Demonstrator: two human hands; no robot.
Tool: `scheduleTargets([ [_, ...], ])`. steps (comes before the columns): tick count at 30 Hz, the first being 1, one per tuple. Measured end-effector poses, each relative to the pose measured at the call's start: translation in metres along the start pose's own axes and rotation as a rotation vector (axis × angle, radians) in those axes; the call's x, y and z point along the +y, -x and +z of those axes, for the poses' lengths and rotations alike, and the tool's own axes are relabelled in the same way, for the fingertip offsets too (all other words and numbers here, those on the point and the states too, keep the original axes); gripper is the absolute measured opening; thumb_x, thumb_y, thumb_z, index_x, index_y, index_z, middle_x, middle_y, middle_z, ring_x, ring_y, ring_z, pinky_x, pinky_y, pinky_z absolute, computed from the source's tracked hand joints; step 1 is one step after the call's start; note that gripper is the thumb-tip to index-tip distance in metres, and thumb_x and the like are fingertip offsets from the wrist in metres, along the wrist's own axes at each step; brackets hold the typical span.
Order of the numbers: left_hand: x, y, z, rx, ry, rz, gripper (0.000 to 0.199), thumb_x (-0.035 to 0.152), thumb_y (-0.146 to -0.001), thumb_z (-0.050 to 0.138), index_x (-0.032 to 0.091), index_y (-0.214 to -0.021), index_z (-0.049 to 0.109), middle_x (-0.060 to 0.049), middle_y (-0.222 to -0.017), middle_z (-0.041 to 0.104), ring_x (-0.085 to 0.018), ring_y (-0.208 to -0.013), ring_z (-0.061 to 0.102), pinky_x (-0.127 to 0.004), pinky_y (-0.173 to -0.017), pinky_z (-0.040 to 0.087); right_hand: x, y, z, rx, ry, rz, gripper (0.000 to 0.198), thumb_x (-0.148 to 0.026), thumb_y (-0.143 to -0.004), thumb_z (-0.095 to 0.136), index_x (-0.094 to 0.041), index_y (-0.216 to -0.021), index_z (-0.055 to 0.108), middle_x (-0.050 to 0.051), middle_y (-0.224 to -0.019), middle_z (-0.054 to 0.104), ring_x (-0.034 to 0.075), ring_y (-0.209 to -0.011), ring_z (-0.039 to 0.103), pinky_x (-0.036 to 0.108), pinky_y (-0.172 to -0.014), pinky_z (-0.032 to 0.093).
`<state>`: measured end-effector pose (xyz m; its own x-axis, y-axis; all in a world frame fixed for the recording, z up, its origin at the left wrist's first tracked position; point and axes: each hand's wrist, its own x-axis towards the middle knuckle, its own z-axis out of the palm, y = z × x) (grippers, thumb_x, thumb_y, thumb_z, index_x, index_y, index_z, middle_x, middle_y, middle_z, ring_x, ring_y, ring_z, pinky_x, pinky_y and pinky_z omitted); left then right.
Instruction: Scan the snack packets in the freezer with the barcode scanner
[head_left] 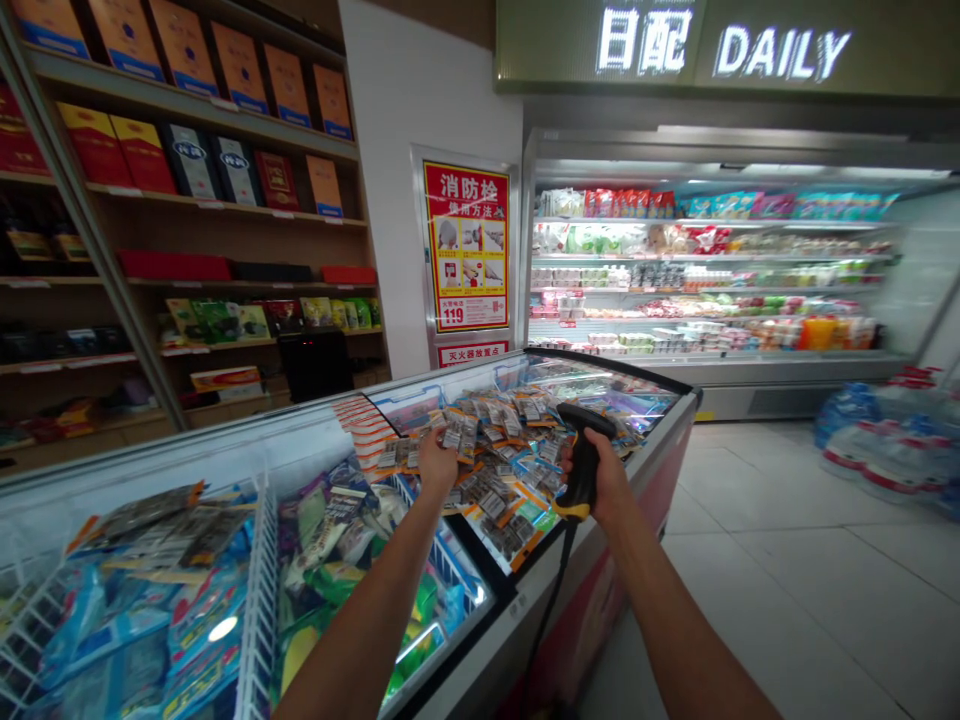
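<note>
My right hand (pixel 606 470) is wrapped round the handle of a black and yellow barcode scanner (pixel 582 465), its head pointing left over the chest freezer (pixel 495 590). A cable hangs from the bottom of the grip. My left hand (pixel 437 462) holds a small printed packet (pixel 459 432) by its edge, above the pile. Many similar packets (pixel 495 500) with orange edges and dark printing lie spread over the freezer's glass top, beneath and between both hands. The tips of my left fingers are partly hidden behind the packet.
White wire baskets (pixel 259 590) divide bagged goods in the freezer at the left. Boxed goods fill a shelf unit (pixel 217 210) on the left wall. A lit refrigerated display (pixel 712 270) stands behind; bottle packs (pixel 889 440) sit on the floor at right.
</note>
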<state>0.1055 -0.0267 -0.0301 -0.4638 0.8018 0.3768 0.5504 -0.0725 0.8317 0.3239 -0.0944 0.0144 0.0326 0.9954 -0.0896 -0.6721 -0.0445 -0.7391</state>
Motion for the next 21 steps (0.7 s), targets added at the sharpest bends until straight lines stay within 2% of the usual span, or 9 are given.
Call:
scheduleTargets([
  [3,0.005,0.011,0.004,-0.021,-0.094,0.085,0.036,0.009,-0.06,0.049,0.013,-0.094,0.058,-0.009,-0.09,0.06,-0.022,-0.087,0.055,-0.033,-0.079,0.041,0.005,0.002,0.001,0.004,0.003,0.013,0.02,-0.036,-0.067,0.052,-0.016,-0.067,0.05,-0.003,-0.047,0.05,0.009,-0.037,0.045,0.02,-0.033,0.038],
  [7,0.012,0.018,0.001,-0.018,-0.192,0.213,0.037,0.01,-0.063,0.047,0.011,-0.099,0.056,-0.011,-0.102,0.055,-0.021,-0.098,0.049,-0.032,-0.088,0.037,0.013,0.006,0.009,-0.017,0.003,0.032,0.019,-0.036,-0.067,0.053,-0.017,-0.068,0.049,-0.003,-0.048,0.05,0.008,-0.037,0.045,0.019,-0.032,0.037],
  [11,0.006,0.007,-0.025,0.025,-0.307,0.268,0.038,0.014,-0.066,0.046,0.013,-0.104,0.054,-0.01,-0.107,0.053,-0.02,-0.105,0.045,-0.031,-0.092,0.033,0.023,0.009,0.023,-0.055,0.009,0.074,0.019,-0.036,-0.067,0.052,-0.016,-0.067,0.049,-0.003,-0.047,0.05,0.008,-0.037,0.045,0.019,-0.032,0.037],
  [13,-0.005,-0.005,-0.052,0.061,-0.387,0.254,0.04,0.017,-0.068,0.046,0.014,-0.107,0.052,-0.01,-0.112,0.051,-0.02,-0.108,0.042,-0.031,-0.094,0.031,0.029,0.011,0.031,-0.073,0.021,0.083,0.019,-0.035,-0.068,0.052,-0.016,-0.066,0.049,-0.002,-0.048,0.05,0.008,-0.037,0.045,0.019,-0.032,0.037],
  [15,-0.022,-0.018,-0.09,0.115,-0.478,0.201,0.044,0.02,-0.068,0.047,0.013,-0.111,0.049,-0.012,-0.117,0.046,-0.023,-0.111,0.039,-0.033,-0.094,0.031,0.034,0.012,0.038,-0.102,0.028,0.099,0.019,-0.035,-0.068,0.052,-0.016,-0.067,0.049,-0.002,-0.048,0.05,0.008,-0.037,0.045,0.019,-0.032,0.037],
  [18,-0.055,-0.035,-0.162,0.221,-0.613,0.076,0.05,0.023,-0.068,0.047,0.01,-0.116,0.045,-0.017,-0.124,0.038,-0.031,-0.114,0.033,-0.042,-0.092,0.029,0.041,0.014,0.048,-0.144,0.035,0.135,0.019,-0.035,-0.068,0.052,-0.016,-0.069,0.05,-0.002,-0.048,0.051,0.008,-0.037,0.045,0.019,-0.032,0.038],
  [21,-0.094,-0.047,-0.234,0.285,-0.724,-0.037,0.053,0.03,-0.069,0.047,0.011,-0.119,0.042,-0.02,-0.13,0.03,-0.038,-0.118,0.023,-0.055,-0.091,0.02,0.046,0.015,0.056,-0.167,0.042,0.156,0.018,-0.033,-0.068,0.052,-0.016,-0.069,0.051,-0.002,-0.047,0.05,0.008,-0.036,0.045,0.019,-0.032,0.038],
])
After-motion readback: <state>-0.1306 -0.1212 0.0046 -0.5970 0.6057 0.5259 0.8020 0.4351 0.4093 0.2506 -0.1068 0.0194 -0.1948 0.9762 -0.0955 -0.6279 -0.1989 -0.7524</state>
